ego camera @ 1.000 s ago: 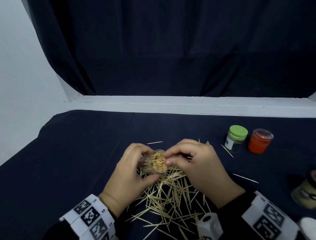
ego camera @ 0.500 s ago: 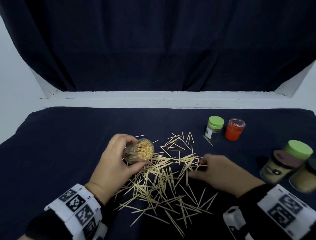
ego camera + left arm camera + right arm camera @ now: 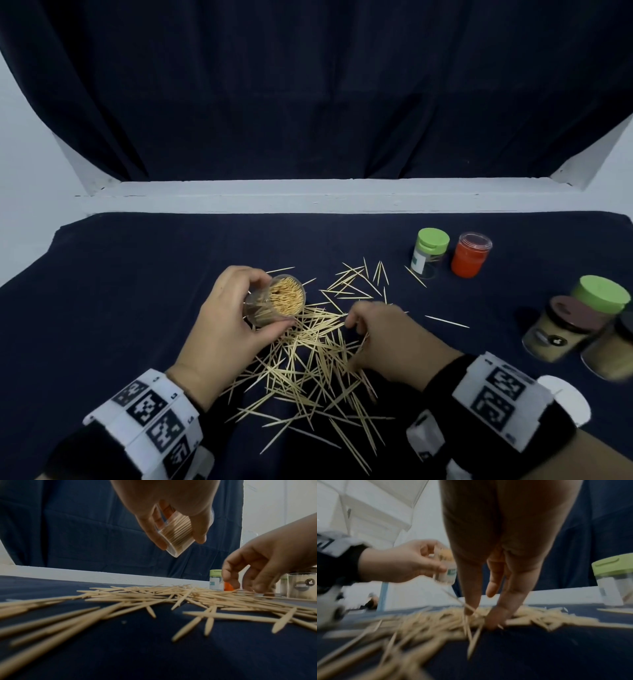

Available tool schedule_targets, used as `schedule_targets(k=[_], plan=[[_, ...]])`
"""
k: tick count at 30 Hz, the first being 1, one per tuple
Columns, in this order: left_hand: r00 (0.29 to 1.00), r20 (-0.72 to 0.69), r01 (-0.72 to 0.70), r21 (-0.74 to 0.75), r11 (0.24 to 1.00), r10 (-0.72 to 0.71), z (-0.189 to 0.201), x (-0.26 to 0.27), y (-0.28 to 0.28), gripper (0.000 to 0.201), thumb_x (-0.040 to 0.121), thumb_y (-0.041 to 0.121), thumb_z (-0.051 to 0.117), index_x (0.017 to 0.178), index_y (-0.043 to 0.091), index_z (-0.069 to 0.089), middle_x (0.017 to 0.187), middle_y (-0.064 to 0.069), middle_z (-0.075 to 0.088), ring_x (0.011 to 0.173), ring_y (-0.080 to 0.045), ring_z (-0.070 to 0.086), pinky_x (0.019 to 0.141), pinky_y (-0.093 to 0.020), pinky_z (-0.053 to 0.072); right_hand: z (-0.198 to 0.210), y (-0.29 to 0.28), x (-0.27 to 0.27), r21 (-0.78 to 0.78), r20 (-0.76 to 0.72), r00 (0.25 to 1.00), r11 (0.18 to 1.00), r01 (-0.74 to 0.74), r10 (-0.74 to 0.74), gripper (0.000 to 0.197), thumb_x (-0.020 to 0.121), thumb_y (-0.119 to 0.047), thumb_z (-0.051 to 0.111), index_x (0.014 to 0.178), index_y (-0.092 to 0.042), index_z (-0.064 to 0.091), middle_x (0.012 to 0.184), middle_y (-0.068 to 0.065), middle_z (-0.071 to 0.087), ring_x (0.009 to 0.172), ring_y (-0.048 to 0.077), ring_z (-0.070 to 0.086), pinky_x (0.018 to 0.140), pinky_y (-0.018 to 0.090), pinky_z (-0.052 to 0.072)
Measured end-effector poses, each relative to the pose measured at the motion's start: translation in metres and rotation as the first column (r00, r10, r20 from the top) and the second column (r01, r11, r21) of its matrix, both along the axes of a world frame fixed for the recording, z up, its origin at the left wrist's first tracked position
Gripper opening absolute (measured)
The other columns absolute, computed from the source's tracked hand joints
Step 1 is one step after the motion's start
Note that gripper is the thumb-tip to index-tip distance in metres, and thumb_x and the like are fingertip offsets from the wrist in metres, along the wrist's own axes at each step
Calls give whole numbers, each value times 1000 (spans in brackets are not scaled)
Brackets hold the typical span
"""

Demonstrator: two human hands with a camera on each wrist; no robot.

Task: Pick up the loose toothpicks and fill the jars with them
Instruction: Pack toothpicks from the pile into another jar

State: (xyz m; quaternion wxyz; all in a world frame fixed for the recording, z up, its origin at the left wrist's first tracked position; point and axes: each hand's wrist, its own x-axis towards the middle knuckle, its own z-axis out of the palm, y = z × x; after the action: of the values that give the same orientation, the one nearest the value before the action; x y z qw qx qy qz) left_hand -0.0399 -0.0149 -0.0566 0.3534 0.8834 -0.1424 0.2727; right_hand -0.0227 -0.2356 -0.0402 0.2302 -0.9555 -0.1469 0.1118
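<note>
A heap of loose toothpicks [image 3: 315, 370] [image 3: 154, 597] [image 3: 419, 626] lies on the dark cloth in front of me. My left hand [image 3: 267, 303] [image 3: 180, 543] [image 3: 433, 563] grips a clear jar [image 3: 286, 298] [image 3: 178, 534] [image 3: 447, 566] packed with toothpicks. The jar is tilted and held just above the heap's left edge. My right hand [image 3: 356, 342] [image 3: 248, 586] [image 3: 481, 618] reaches down into the heap. Its thumb and fingertips pinch at a few toothpicks, and one stick leans up against the thumb.
A green-lidded jar [image 3: 430, 253] and a red jar [image 3: 471, 255] stand at the back right. Three filled jars cluster at the right edge, one with a green lid [image 3: 601, 294]. A stray toothpick [image 3: 447, 321] lies right of the heap. A white ledge [image 3: 308, 195] borders the far side.
My right hand left the jar's mouth and dropped right onto the heap, then drew back toward me into it. The left hand kept the jar and shifted slightly left.
</note>
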Motion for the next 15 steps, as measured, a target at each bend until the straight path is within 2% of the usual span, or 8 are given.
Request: schedule_targets(k=[3, 5, 7, 8, 9, 12, 15], plan=[[1000, -12, -1, -19, 1000, 1, 0, 2, 2, 53, 60, 29, 87, 102, 26, 54, 103, 19, 50, 101, 2, 49, 77, -22, 50, 13, -10, 4, 43, 18, 999, 999, 32, -33, 33, 80, -30, 73, 108, -24, 57, 105, -7, 55, 86, 6, 49, 76, 19, 37], [1000, -16, -5, -22, 1000, 5, -1, 2, 3, 53, 60, 30, 86, 102, 26, 55, 104, 19, 50, 101, 0, 50, 77, -26, 51, 21, -20, 2, -45, -7, 999, 998, 47, -47, 29, 83, -38, 69, 104, -24, 57, 107, -5, 56, 90, 8, 52, 77, 21, 42], [1000, -19, -7, -24, 1000, 7, -1, 2, 3, 52, 60, 31, 86, 102, 27, 55, 104, 18, 50, 101, 0, 50, 77, -26, 51, 26, -26, -5, -199, -74, 997, 980, -14, -1, 30, 82, -47, 67, 97, -24, 55, 102, -6, 55, 88, 9, 52, 68, 18, 43], [1000, -20, -6, -25, 1000, 5, -1, 2, 3, 53, 60, 31, 86, 102, 27, 55, 104, 18, 50, 101, 1, 50, 77, -25, 51, 27, -27, -11, -273, -131, 991, 960, -60, 24, 35, 79, -51, 68, 97, -24, 53, 101, -7, 55, 86, 8, 50, 62, 16, 40], [1000, -22, -3, -25, 1000, 2, -1, 2, 4, 52, 60, 31, 87, 102, 26, 55, 104, 18, 50, 101, 1, 50, 77, -26, 51, 25, -27, -16, -330, -183, 982, 939, -100, 40, 46, 74, -56, 71, 102, -24, 53, 104, -7, 55, 88, 9, 50, 62, 17, 40], [1000, -23, -2, -25, 1000, 1, -1, 2, 4, 52, 61, 30, 87, 102, 23, 56, 104, 16, 51, 101, 1, 50, 78, -27, 50, 9, -17, -27, -397, -212, 976, 909, -129, 46, 81, 55, -70, 74, 112, -19, 48, 113, -3, 55, 99, 15, 55, 84, 29, 47], [1000, -28, -10, -24, 1000, 9, -1, 2, 4, 52, 61, 29, 87, 102, 23, 57, 103, 14, 51, 101, 2, 50, 78, -26, 50, -1, -1, -35, -386, -217, 974, 912, -139, 57, 93, 52, -73, 74, 118, -15, 43, 115, -1, 51, 104, 19, 54, 88, 34, 48]])
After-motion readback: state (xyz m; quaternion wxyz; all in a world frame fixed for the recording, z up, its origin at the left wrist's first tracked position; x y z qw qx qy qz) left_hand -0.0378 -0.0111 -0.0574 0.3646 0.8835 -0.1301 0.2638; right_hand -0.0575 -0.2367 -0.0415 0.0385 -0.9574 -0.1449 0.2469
